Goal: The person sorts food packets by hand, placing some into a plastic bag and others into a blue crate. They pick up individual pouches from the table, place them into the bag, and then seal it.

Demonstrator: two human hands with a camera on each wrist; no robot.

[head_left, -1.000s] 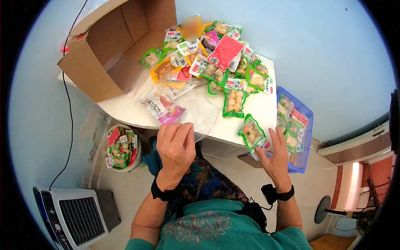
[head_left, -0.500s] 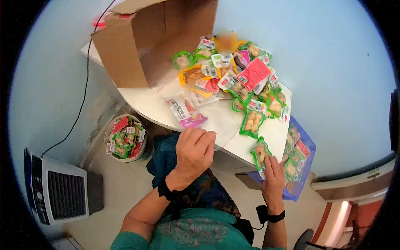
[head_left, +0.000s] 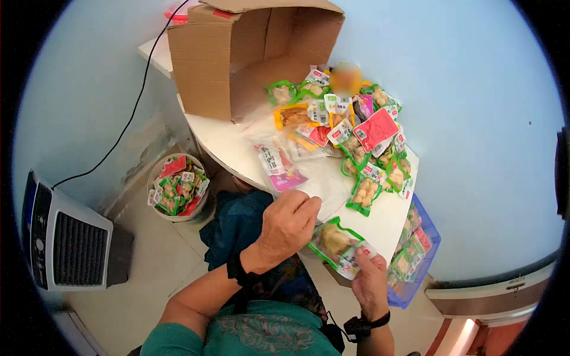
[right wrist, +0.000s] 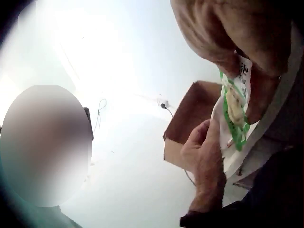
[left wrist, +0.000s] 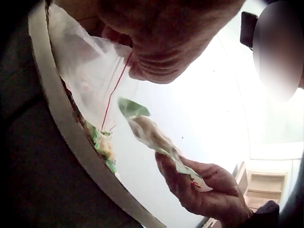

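Observation:
My left hand (head_left: 289, 221) is at the table's front edge, its fingers pinching the opening of a clear plastic zip bag (left wrist: 90, 66) with a red line along its top. A purple-and-white food packet (head_left: 278, 166) lies in the bag's near left part. In my right hand (head_left: 371, 283), thumb and fingers pinch the white end of a green-edged snack packet (head_left: 333, 240) with pale food in it. This packet is held up beside the left hand, just off the table edge; in the left wrist view the packet (left wrist: 154, 133) hangs below the bag's mouth.
A heap of green, yellow and red packets (head_left: 377, 130) covers the table's (head_left: 380, 231) right part. Behind stands a cardboard box (head_left: 205, 65) on its side. A blue basket (head_left: 430, 231) of packets is at the right, a bucket (head_left: 205, 207) of packets at the lower left.
My right hand has reached the single packet at the table's corner, picked it up and brought it left to the left hand. The left hand keeps its pinch. The head view has shifted.

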